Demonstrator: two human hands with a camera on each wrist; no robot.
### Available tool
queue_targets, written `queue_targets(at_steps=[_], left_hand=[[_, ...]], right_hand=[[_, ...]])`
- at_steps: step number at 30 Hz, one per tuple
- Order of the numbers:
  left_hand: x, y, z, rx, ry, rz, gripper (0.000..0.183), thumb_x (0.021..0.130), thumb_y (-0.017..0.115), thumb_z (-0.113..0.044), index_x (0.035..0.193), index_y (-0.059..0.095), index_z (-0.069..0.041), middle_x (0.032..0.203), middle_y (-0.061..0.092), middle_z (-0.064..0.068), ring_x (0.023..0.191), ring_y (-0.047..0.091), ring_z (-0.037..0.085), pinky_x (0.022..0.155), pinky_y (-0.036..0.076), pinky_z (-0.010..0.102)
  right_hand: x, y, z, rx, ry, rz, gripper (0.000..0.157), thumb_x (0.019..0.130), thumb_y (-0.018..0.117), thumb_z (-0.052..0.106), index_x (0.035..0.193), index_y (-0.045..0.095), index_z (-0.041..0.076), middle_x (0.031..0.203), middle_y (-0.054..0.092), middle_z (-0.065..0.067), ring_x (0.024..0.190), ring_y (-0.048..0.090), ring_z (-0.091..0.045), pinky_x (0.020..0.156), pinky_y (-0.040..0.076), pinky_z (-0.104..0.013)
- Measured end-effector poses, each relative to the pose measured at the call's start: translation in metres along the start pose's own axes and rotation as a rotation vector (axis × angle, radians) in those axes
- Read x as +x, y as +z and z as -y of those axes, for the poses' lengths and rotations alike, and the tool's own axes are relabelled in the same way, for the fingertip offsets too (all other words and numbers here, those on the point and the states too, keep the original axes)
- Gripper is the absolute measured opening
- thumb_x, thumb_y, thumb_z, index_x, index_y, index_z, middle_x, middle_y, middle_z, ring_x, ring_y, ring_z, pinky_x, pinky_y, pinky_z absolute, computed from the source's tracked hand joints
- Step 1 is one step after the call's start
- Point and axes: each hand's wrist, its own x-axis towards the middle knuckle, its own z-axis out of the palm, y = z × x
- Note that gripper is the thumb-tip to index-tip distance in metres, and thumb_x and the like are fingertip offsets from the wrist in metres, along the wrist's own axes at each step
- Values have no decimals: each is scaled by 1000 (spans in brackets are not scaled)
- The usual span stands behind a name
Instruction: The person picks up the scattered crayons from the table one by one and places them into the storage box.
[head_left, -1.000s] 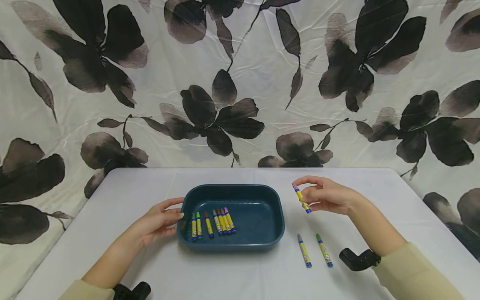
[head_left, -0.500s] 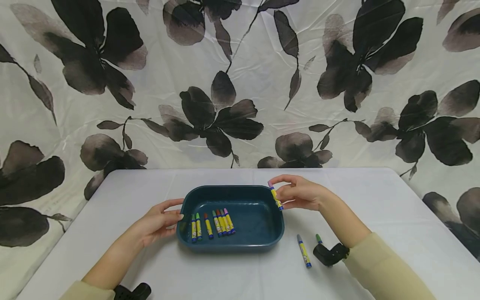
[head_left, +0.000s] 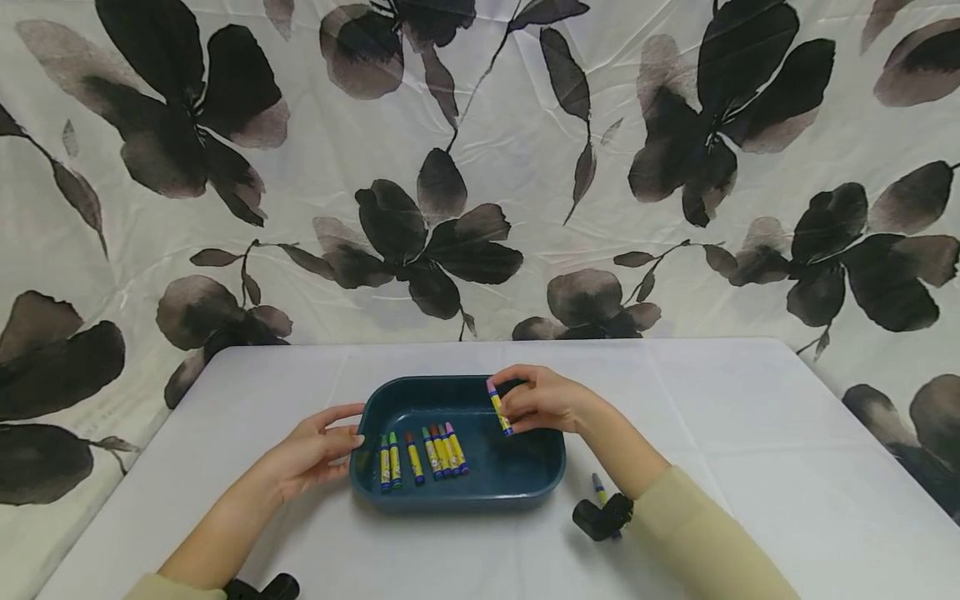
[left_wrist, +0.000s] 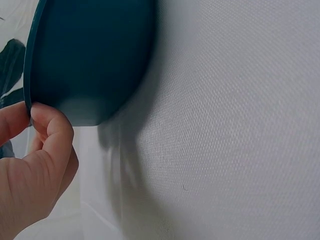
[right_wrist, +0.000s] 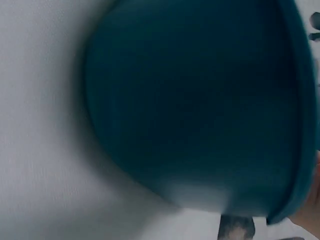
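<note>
A dark teal tray point(head_left: 457, 502) stands on the white table. My left hand point(head_left: 318, 450) pinches its left rim between thumb and fingers, as the left wrist view of the tray wall point(left_wrist: 95, 55) confirms. My right hand point(head_left: 547, 400) holds a pink crayon point(head_left: 497, 408) with a yellow wrapper, tilted, over the tray's right half. Several crayons lie side by side in the left half, among them a red-brown crayon point(head_left: 415, 460) and a light green crayon point(head_left: 395, 461). In the right wrist view the tray's outer wall point(right_wrist: 190, 100) hides most of the hand.
On the table point(head_left: 720, 417) right of the tray lies a grey-blue crayon point(head_left: 598, 485), partly covered by the black wrist camera point(head_left: 602, 518). A floral cloth point(head_left: 525, 175) hangs behind the table's back edge.
My right hand has carried the pink crayon leftward from beside the tray to over its inside. My right forearm now hides the green crayon on the table. The left hand keeps its grip.
</note>
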Motion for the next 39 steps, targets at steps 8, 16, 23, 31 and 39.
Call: queue_targets(at_steps=[8, 16, 23, 31, 39], left_hand=[[1, 0, 0, -17, 4, 2, 65, 89, 55, -1, 144, 21, 0, 108, 55, 7, 85, 57, 14, 69, 51, 26], [6, 4, 0, -26, -15, 15, 64, 90, 54, 1, 144, 21, -1, 119, 49, 14, 90, 57, 16, 74, 52, 29], [11, 11, 1, -31, -22, 15, 62, 90, 52, 4, 144, 24, -1, 119, 46, 15, 92, 56, 17, 73, 52, 29], [5, 4, 2, -34, -14, 8, 62, 90, 52, 3, 144, 22, -1, 120, 45, 16, 92, 56, 16, 75, 52, 30], [0, 0, 6, -37, 20, 10, 62, 90, 52, 2, 144, 21, 0, 119, 47, 15, 92, 57, 15, 75, 52, 31]], right_hand=[[19, 22, -9, -89, 93, -69, 41, 81, 60, -7, 120, 55, 3, 77, 62, -7, 65, 57, -15, 57, 53, -26], [27, 37, -27, -168, 78, -104, 41, 79, 63, -9, 118, 58, 0, 74, 60, -7, 60, 55, -15, 56, 53, -26], [25, 44, -33, -203, 48, -144, 39, 78, 64, -9, 116, 58, -2, 75, 60, -9, 61, 56, -15, 58, 54, -30], [30, 55, -31, -273, 28, -140, 37, 76, 64, -12, 112, 58, -4, 75, 58, -10, 59, 56, -15, 59, 55, -32], [35, 58, -28, -285, 20, -129, 36, 76, 65, -11, 110, 59, -5, 75, 58, -10, 58, 57, -15, 58, 54, -31]])
